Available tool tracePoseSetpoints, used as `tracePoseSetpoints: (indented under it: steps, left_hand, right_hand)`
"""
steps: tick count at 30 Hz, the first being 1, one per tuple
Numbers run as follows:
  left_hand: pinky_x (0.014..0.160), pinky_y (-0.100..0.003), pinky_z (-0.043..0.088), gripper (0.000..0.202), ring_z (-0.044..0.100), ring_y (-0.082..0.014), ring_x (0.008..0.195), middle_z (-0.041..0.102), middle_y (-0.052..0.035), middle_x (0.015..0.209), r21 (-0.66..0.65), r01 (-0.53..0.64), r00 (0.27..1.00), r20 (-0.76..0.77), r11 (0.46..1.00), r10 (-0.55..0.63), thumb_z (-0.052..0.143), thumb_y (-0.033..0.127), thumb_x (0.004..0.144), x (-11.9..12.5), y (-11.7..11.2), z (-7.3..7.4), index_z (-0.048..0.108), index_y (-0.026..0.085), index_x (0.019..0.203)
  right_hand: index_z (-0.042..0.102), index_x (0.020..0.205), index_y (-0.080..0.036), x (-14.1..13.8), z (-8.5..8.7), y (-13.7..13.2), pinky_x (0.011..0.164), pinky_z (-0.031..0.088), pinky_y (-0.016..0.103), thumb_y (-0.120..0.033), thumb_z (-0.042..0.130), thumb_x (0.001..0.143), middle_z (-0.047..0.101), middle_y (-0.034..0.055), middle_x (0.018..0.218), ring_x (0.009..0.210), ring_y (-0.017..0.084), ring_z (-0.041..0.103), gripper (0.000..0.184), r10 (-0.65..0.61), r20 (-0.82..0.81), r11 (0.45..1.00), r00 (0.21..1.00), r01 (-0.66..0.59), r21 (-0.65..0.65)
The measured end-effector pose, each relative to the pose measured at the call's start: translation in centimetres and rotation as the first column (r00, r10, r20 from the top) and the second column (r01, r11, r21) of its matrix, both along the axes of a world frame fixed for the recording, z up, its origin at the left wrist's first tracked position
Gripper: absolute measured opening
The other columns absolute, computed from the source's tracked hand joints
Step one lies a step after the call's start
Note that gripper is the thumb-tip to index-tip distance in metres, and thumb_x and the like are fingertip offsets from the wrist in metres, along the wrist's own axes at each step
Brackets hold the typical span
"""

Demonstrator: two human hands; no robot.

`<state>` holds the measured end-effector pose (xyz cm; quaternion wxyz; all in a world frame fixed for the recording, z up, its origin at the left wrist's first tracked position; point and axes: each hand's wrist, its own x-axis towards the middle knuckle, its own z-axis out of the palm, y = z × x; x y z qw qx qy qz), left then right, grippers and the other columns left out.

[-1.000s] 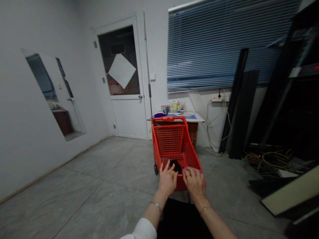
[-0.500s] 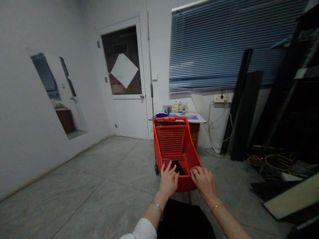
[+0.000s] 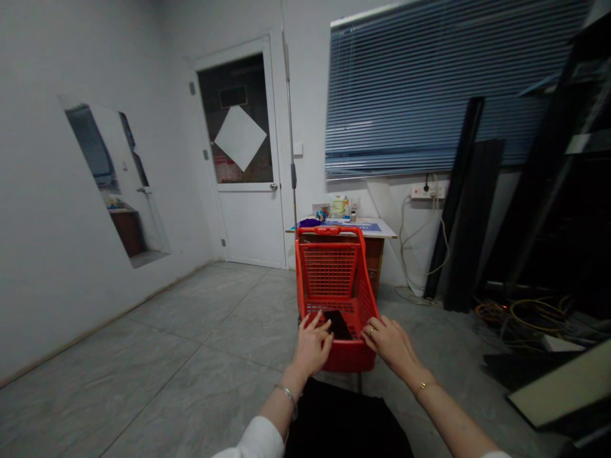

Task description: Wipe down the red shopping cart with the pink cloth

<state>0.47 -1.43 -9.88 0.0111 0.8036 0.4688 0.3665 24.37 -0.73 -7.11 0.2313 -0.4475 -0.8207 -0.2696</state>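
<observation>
Over the last second, the right hand (image 3: 389, 340) has moved outward from the left hand (image 3: 312, 343), and the bright pink material that showed under its fingers can hardly be made out now. The wider gap leaves the flat, dark piece of soft-looking material (image 3: 337, 324) in plainer view. That dark piece lies inside the red plastic lattice-sided shopping cart (image 3: 351, 357), just in from the basket's 6 o'clock edge, between the hands.

The left grip, at the basket's 7 o'clock corner, has its outer fingers fanned and its index finger bent down toward the thumb; whether it pinches anything, I cannot tell. The right grip, at 5 o'clock on the rim, is half curled with fingertips drawn together; what it has hold of, if anything, is hidden.

The cart's near wall stands between the body and the dark piece, and the left hand is close against its 9 o'clock side. Beyond the cart at 12 o'clock is a white-topped brown desk (image 3: 387, 231) bearing a purple bundle (image 3: 310, 222). A white half-glazed door (image 3: 251, 222) stands at 11 o'clock; tangled cables (image 3: 537, 316) lie at 2.
</observation>
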Motion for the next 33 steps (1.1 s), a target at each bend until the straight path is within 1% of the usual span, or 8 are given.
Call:
tracePoseSetpoints:
  steps: [9, 13, 16, 18, 21, 26, 30, 33]
  left_hand:
    - [0.114, -0.057, 0.025, 0.032, 0.039, -0.0225, 0.139, 0.07, 0.0004, 0.119, -0.036, 0.022, 1.0, -0.006, 0.999, -0.022, 0.046, 0.024, 0.094, -1.2, 0.4, 0.3, 0.072, 0.025, 0.075]
    - [0.114, -0.055, 0.027, 0.034, 0.04, -0.0211, 0.138, 0.071, 0.0025, 0.116, -0.043, 0.016, 1.0, -0.011, 0.999, -0.017, 0.048, 0.029, 0.096, -1.5, 0.6, 0.4, 0.072, 0.027, 0.072]
    - [0.114, -0.055, 0.028, 0.036, 0.04, -0.0213, 0.138, 0.072, 0.0017, 0.115, -0.037, 0.015, 0.999, -0.034, 0.999, -0.016, 0.044, 0.031, 0.098, -2.6, 0.9, 0.5, 0.074, 0.028, 0.078]
    - [0.115, -0.055, 0.027, 0.036, 0.036, -0.0215, 0.14, 0.071, 0.0001, 0.117, -0.028, 0.021, 0.998, -0.066, 0.999, -0.023, 0.042, 0.032, 0.099, -3.7, 1.2, 0.5, 0.075, 0.028, 0.087]
    - [0.118, -0.055, 0.02, 0.037, 0.024, -0.0209, 0.146, 0.062, 0.0004, 0.132, -0.011, 0.016, 0.99, -0.143, 1.0, -0.018, 0.038, 0.031, 0.101, -5.8, 1.7, 0.6, 0.074, 0.028, 0.097]
    - [0.117, -0.062, 0.011, 0.04, 0.009, -0.0255, 0.149, 0.042, 0.0021, 0.151, 0.012, -0.112, 0.971, -0.213, 0.994, 0.112, 0.036, 0.035, 0.101, -9.4, 2.6, 0.8, 0.074, 0.028, 0.093]
    - [0.116, -0.062, 0.013, 0.037, 0.012, -0.0272, 0.148, 0.044, -0.0002, 0.15, 0.029, -0.231, 0.954, -0.187, 0.972, 0.233, 0.037, 0.033, 0.1, -10.9, 3.8, 0.8, 0.073, 0.026, 0.096]
    - [0.116, -0.062, 0.017, 0.037, 0.019, -0.0283, 0.147, 0.047, -0.0036, 0.148, 0.016, -0.28, 0.949, -0.146, 0.96, 0.28, 0.037, 0.028, 0.099, -9.5, 4.6, 0.2, 0.074, 0.025, 0.096]
  right_hand:
    - [0.066, 0.072, -0.023, -0.6, 1.3, 2.0, 0.066, 0.026, 0.029, -0.028, 0.056, 0.091, 0.062, 0.0013, 0.079, 0.08, 0.014, 0.05, 0.022, 0.013, 0.066, 0.997, 0.998, -0.008, -0.076]
    - [0.067, 0.07, -0.023, -1.0, 1.9, 1.4, 0.067, 0.028, 0.029, -0.031, 0.056, 0.091, 0.063, 0.0013, 0.077, 0.08, 0.014, 0.051, 0.024, 0.03, 0.099, 0.988, 0.995, -0.014, -0.154]
    - [0.068, 0.07, -0.023, -1.9, 2.2, 0.8, 0.068, 0.029, 0.029, -0.03, 0.054, 0.091, 0.064, 0.002, 0.076, 0.078, 0.014, 0.052, 0.027, 0.038, 0.101, 0.983, 0.994, -0.019, -0.181]
    - [0.068, 0.07, -0.023, -3.0, 2.2, 0.5, 0.069, 0.03, 0.029, -0.03, 0.055, 0.091, 0.064, 0.0024, 0.076, 0.077, 0.014, 0.054, 0.026, 0.035, 0.096, 0.982, 0.995, -0.017, -0.188]
    - [0.07, 0.072, -0.022, -5.1, 2.0, 0.0, 0.069, 0.032, 0.03, -0.029, 0.056, 0.09, 0.065, 0.0035, 0.077, 0.079, 0.016, 0.056, 0.024, 0.025, 0.088, 0.982, 0.996, -0.008, -0.189]
    - [0.073, 0.079, -0.022, -9.6, 2.3, -1.0, 0.07, 0.036, 0.032, -0.029, 0.056, 0.089, 0.067, 0.0065, 0.083, 0.083, 0.019, 0.058, 0.021, -0.034, 0.095, 0.977, 0.995, 0.053, -0.204]
    - [0.074, 0.083, -0.02, -13.1, 2.7, -1.2, 0.068, 0.039, 0.033, -0.023, 0.05, 0.09, 0.068, 0.0086, 0.087, 0.083, 0.021, 0.06, 0.025, -0.082, 0.101, 0.965, 0.991, 0.104, -0.239]
    - [0.073, 0.085, -0.019, -14.8, 2.7, -1.1, 0.068, 0.039, 0.032, -0.02, 0.048, 0.091, 0.069, 0.0089, 0.088, 0.083, 0.021, 0.061, 0.026, -0.108, 0.085, 0.958, 0.991, 0.126, -0.256]
